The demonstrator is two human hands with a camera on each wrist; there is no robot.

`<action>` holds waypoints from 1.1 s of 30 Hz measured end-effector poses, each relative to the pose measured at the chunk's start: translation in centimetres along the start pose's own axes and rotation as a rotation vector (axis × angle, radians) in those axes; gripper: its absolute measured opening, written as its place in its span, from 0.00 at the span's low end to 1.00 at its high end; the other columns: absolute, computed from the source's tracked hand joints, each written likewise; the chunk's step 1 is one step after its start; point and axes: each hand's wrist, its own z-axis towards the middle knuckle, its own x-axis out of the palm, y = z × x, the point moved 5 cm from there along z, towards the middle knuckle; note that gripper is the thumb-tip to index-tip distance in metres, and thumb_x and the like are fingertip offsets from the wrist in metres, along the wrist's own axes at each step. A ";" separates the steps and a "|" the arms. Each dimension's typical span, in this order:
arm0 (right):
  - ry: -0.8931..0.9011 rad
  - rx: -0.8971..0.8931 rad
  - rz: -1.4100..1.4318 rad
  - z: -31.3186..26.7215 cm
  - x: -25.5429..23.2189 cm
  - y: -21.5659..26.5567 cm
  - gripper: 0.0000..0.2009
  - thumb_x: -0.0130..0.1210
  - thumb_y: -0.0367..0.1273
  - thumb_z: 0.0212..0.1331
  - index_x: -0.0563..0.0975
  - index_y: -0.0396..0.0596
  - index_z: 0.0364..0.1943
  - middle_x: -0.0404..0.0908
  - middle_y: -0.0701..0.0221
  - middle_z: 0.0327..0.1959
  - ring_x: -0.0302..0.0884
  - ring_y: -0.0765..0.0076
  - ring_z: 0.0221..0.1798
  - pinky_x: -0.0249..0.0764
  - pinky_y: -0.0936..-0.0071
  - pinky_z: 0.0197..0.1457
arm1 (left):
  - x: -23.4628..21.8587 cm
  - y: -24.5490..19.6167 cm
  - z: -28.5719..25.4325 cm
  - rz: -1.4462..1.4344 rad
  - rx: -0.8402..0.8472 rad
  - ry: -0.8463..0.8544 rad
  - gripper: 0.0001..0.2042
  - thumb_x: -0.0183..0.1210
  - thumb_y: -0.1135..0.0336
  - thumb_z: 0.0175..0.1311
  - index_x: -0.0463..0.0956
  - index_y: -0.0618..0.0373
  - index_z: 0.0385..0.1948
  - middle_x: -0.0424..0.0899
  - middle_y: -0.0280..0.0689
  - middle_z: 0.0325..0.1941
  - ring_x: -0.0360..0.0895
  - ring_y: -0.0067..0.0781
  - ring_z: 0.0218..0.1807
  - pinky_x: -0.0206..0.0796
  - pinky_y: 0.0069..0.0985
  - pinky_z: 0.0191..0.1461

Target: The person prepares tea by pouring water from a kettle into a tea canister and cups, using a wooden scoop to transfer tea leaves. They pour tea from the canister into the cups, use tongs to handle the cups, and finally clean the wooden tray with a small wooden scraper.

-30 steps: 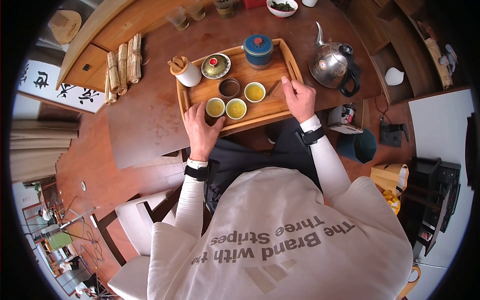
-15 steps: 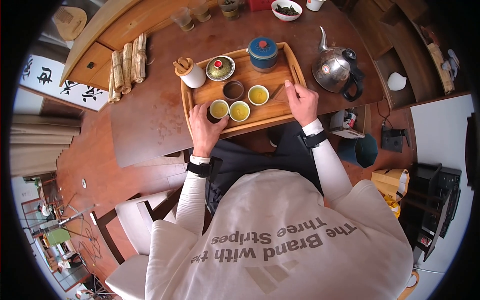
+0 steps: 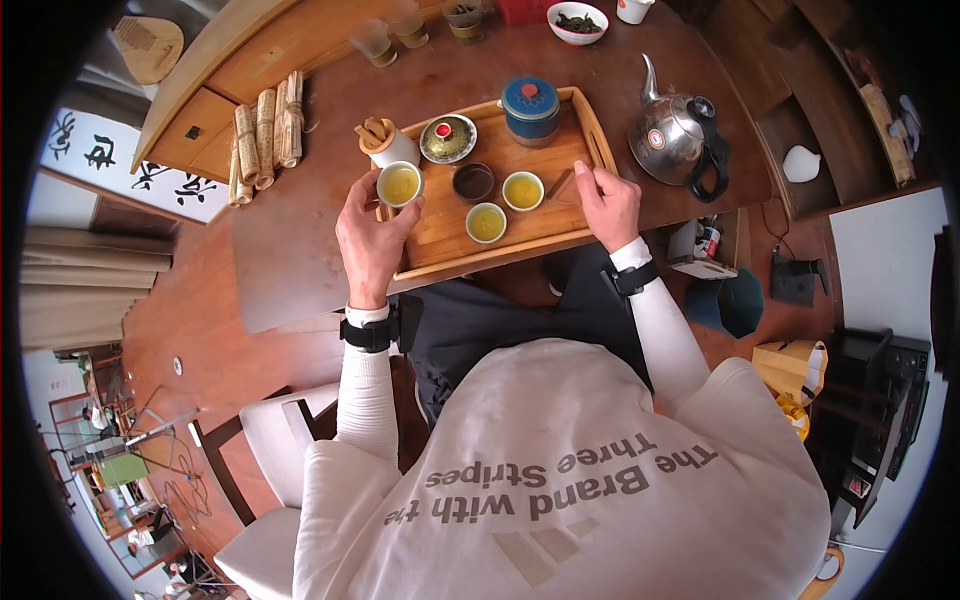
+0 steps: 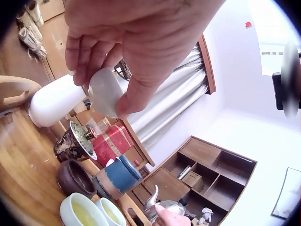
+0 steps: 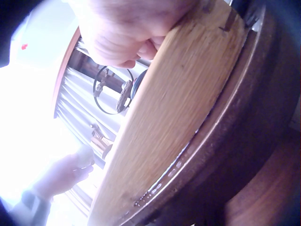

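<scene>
My left hand (image 3: 370,245) pinches a small white cup of yellow tea (image 3: 400,185) above the left edge of the wooden tray (image 3: 440,268). The left wrist view shows thumb and fingertips on opposite sides of this cup (image 4: 105,94). Two more tea-filled cups (image 3: 486,224) (image 3: 523,191) stand on the tray beside a dark bowl (image 3: 473,182). My right hand (image 3: 612,208) rests at the tray's right front corner, fingers loosely bent, near a flat brown piece (image 3: 563,188). In the right wrist view, the tray side (image 5: 164,103) partly hides its fingers.
Behind the cups, the tray carries a patterned lidded bowl (image 3: 447,140) and a blue lidded pot (image 3: 530,112). A white holder (image 3: 396,152) stands by its left end. A steel kettle (image 3: 668,138) is to the right; rolled bundles (image 3: 265,135) lie far left.
My left hand has lifted the left cup from beside the other cups and moved it left and away from my body. My right hand stays at the tray corner.
</scene>
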 end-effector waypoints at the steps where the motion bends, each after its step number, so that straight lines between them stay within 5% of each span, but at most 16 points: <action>1: -0.001 0.003 0.008 0.0 0.0 0.1 0.20 0.62 0.36 0.67 0.71 0.43 0.18 0.71 0.56 0.16 0.70 0.46 0.19 0.63 0.58 0.23 | -0.2 -0.3 0.3 -0.033 0.006 0.000 0.29 0.75 0.63 0.50 0.79 0.67 0.55 0.88 0.45 0.48 0.84 0.35 0.49 0.75 0.32 0.57; 14: -0.048 0.013 0.071 -0.2 -0.1 -0.3 0.21 0.62 0.35 0.67 0.70 0.42 0.18 0.68 0.55 0.16 0.66 0.47 0.18 0.61 0.59 0.23 | -3.1 -4.2 1.4 -0.142 0.067 -0.011 0.27 0.75 0.65 0.52 0.80 0.69 0.53 0.86 0.36 0.38 0.78 0.20 0.39 0.73 0.22 0.47; 16: -0.072 -0.009 0.084 -0.2 -0.1 -0.3 0.21 0.62 0.35 0.69 0.70 0.39 0.19 0.64 0.58 0.14 0.58 0.55 0.16 0.58 0.62 0.22 | -3.3 -4.8 1.5 -0.167 0.065 -0.017 0.27 0.75 0.65 0.52 0.80 0.69 0.53 0.87 0.36 0.38 0.78 0.21 0.38 0.73 0.22 0.48; 19: -0.063 0.004 0.083 -0.2 -0.1 -0.2 0.21 0.61 0.35 0.69 0.70 0.39 0.19 0.63 0.57 0.15 0.58 0.54 0.16 0.58 0.62 0.22 | -3.3 -5.3 1.7 -0.150 0.109 -0.023 0.27 0.75 0.65 0.51 0.80 0.68 0.53 0.87 0.36 0.39 0.77 0.23 0.39 0.73 0.24 0.49; 26: -0.076 -0.027 0.090 -0.1 -0.2 0.0 0.21 0.62 0.35 0.69 0.69 0.39 0.19 0.63 0.57 0.15 0.58 0.54 0.16 0.58 0.62 0.22 | -3.0 -5.7 1.2 -0.086 0.133 -0.007 0.27 0.75 0.66 0.51 0.80 0.67 0.54 0.87 0.37 0.44 0.80 0.26 0.44 0.73 0.27 0.55; 28: -0.048 0.019 0.053 -0.1 -0.3 0.0 0.20 0.63 0.36 0.67 0.72 0.42 0.19 0.69 0.55 0.16 0.69 0.46 0.18 0.63 0.60 0.23 | -2.9 -5.9 1.1 -0.110 0.129 0.001 0.27 0.75 0.66 0.51 0.79 0.67 0.55 0.87 0.38 0.44 0.80 0.27 0.45 0.73 0.28 0.56; 33: -0.055 0.025 0.059 -0.1 -0.3 0.1 0.20 0.63 0.36 0.67 0.72 0.42 0.19 0.70 0.56 0.16 0.70 0.46 0.19 0.63 0.59 0.23 | -2.7 -6.3 1.0 -0.100 0.115 0.017 0.29 0.74 0.66 0.52 0.77 0.69 0.57 0.88 0.40 0.45 0.82 0.28 0.47 0.73 0.29 0.58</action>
